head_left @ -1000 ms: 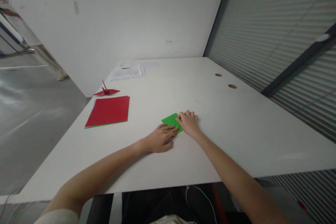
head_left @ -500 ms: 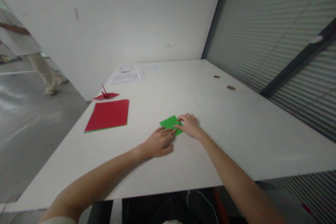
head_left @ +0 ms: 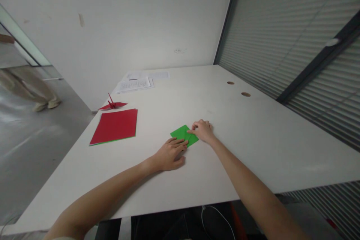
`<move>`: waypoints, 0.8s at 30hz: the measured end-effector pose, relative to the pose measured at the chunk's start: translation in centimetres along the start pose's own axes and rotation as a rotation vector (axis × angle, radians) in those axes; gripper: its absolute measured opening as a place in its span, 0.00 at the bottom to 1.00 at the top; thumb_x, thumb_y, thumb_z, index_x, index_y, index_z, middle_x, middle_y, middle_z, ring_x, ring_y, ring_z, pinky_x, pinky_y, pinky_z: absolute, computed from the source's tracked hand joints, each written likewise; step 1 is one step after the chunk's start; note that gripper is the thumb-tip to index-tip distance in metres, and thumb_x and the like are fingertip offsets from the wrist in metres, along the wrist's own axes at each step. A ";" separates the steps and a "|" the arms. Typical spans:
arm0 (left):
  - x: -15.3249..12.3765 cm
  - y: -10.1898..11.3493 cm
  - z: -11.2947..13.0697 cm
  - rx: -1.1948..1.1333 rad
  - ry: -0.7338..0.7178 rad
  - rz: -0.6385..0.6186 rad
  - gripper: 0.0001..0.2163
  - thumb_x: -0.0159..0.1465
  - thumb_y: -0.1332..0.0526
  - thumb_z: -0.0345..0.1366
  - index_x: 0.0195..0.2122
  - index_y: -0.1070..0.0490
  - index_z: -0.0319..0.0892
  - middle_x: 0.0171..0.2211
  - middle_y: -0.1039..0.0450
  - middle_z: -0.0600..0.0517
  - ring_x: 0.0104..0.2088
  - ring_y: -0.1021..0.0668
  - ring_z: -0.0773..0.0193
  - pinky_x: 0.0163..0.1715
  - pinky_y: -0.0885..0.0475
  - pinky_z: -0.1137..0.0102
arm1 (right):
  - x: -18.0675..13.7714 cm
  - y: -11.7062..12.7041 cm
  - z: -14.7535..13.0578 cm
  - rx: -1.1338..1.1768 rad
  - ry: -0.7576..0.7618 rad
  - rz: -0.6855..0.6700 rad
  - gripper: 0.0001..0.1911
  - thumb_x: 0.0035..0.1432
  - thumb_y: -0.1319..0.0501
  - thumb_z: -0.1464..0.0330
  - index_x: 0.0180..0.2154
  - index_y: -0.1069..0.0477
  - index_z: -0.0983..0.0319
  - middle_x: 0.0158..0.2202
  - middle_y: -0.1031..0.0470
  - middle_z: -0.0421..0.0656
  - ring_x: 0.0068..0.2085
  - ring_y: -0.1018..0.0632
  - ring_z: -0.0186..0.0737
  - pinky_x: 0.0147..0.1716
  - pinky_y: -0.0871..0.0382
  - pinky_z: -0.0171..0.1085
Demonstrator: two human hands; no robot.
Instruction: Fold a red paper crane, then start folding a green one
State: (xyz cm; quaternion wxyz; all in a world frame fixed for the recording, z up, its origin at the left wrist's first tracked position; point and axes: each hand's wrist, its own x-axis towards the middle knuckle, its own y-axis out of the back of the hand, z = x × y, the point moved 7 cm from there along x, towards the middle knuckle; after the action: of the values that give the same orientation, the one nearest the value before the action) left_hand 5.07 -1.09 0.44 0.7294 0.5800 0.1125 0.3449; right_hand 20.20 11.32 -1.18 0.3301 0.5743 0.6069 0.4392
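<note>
A small folded square of green origami paper [head_left: 180, 133] lies on the white table in front of me, with crease lines and a flap near its middle. My left hand [head_left: 170, 154] rests flat, its fingers stretched over the paper's near edge and pressing it down. On the far right side of the paper, my right hand [head_left: 203, 130] has its thumb and forefinger curled together at a flap. Its other fingers are bent in. The exact edge between those fingertips is too small to make out.
Left of the hands lies a stack of red and green paper sheets [head_left: 115, 126]. Behind it stands a red paper crane [head_left: 113, 105]. Printed sheets [head_left: 135, 84] lie at the table's far left. Two round holes pierce the tabletop [head_left: 225, 120]. A person's legs [head_left: 30, 88] show beyond the partition.
My right thumb and forefinger have drawn closer together, and more of the paper's right corner shows. My left hand stays nearly in place. The person in the background has shifted left.
</note>
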 end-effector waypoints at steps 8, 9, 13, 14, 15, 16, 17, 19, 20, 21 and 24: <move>0.0 0.1 0.1 -0.001 0.001 0.014 0.16 0.63 0.44 0.37 0.52 0.34 0.41 0.60 0.35 0.44 0.61 0.34 0.55 0.61 0.43 0.55 | -2.0 1.1 -3.0 0.344 0.475 -0.171 0.06 0.56 0.37 0.68 0.28 0.23 0.61 0.29 0.25 0.42 0.35 0.27 0.38 0.38 0.36 0.36; 0.0 0.1 0.2 0.002 -0.001 0.015 0.16 0.63 0.44 0.37 0.52 0.33 0.41 0.60 0.35 0.44 0.61 0.34 0.55 0.61 0.42 0.55 | -2.3 1.1 -3.2 0.327 0.509 -0.201 0.06 0.56 0.37 0.69 0.28 0.22 0.61 0.30 0.25 0.42 0.35 0.27 0.38 0.39 0.36 0.37; -0.1 0.2 0.2 0.032 0.012 0.018 0.16 0.64 0.44 0.38 0.52 0.34 0.42 0.58 0.33 0.45 0.61 0.34 0.57 0.62 0.43 0.56 | -2.5 1.0 -3.3 0.241 0.525 -0.194 0.06 0.56 0.37 0.70 0.30 0.21 0.61 0.33 0.24 0.44 0.38 0.27 0.40 0.41 0.36 0.39; -0.1 0.3 0.1 0.051 0.032 0.028 0.17 0.64 0.44 0.39 0.53 0.34 0.42 0.57 0.32 0.45 0.61 0.34 0.56 0.62 0.43 0.56 | -2.6 1.1 -3.5 0.228 0.526 -0.180 0.06 0.56 0.37 0.69 0.30 0.21 0.60 0.34 0.24 0.44 0.39 0.28 0.41 0.42 0.36 0.39; -0.1 0.4 0.0 0.080 0.062 0.047 0.18 0.64 0.44 0.41 0.54 0.35 0.42 0.56 0.31 0.45 0.61 0.35 0.55 0.62 0.44 0.55 | -2.9 1.3 -3.7 0.220 0.534 -0.168 0.07 0.57 0.37 0.69 0.29 0.21 0.60 0.34 0.24 0.44 0.40 0.28 0.42 0.42 0.36 0.39; -0.1 0.7 -0.1 0.118 0.102 0.073 0.20 0.64 0.44 0.43 0.55 0.36 0.42 0.55 0.30 0.45 0.61 0.35 0.53 0.62 0.45 0.53 | -3.2 1.4 -4.1 0.221 0.546 -0.168 0.08 0.57 0.38 0.69 0.28 0.21 0.60 0.34 0.24 0.44 0.40 0.28 0.42 0.42 0.36 0.40; -0.1 1.0 -0.2 0.161 0.148 0.102 0.21 0.64 0.45 0.44 0.56 0.37 0.42 0.54 0.30 0.45 0.60 0.35 0.52 0.62 0.46 0.52 | -3.6 1.5 -4.7 0.228 0.569 -0.183 0.09 0.57 0.38 0.69 0.27 0.21 0.60 0.34 0.24 0.44 0.40 0.28 0.41 0.43 0.36 0.40; -0.3 1.5 -0.4 0.233 0.226 0.139 0.22 0.65 0.46 0.47 0.57 0.37 0.43 0.52 0.29 0.44 0.57 0.33 0.50 0.60 0.45 0.49 | -4.7 1.1 -6.0 0.290 0.632 -0.291 0.09 0.58 0.38 0.68 0.26 0.22 0.59 0.32 0.24 0.42 0.37 0.27 0.38 0.42 0.36 0.38; -0.3 1.5 -0.4 0.253 0.245 0.140 0.21 0.65 0.46 0.47 0.57 0.37 0.44 0.51 0.29 0.44 0.55 0.31 0.50 0.59 0.44 0.49 | -5.0 0.9 -6.4 0.336 0.639 -0.337 0.11 0.59 0.40 0.68 0.26 0.22 0.60 0.31 0.25 0.41 0.36 0.27 0.37 0.41 0.35 0.37; -0.4 1.5 -0.4 0.262 0.250 0.135 0.21 0.65 0.47 0.48 0.56 0.36 0.44 0.50 0.29 0.43 0.54 0.30 0.51 0.59 0.43 0.49 | -5.0 0.8 -6.6 0.368 0.621 -0.341 0.12 0.60 0.41 0.67 0.26 0.23 0.60 0.30 0.26 0.41 0.35 0.27 0.36 0.39 0.35 0.36; -0.4 1.1 -0.5 0.251 0.216 0.112 0.19 0.65 0.47 0.48 0.52 0.34 0.42 0.52 0.32 0.42 0.56 0.31 0.51 0.60 0.44 0.50 | -3.5 1.0 -5.0 0.343 0.427 -0.126 0.09 0.60 0.41 0.69 0.33 0.22 0.62 0.33 0.27 0.43 0.37 0.26 0.37 0.41 0.34 0.36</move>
State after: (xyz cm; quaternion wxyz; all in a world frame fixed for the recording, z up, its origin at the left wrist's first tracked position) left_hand 4.08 -0.84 1.17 0.6143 0.6314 0.2000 0.4288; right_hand 16.50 7.09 1.36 0.1194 0.4773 0.7627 0.4198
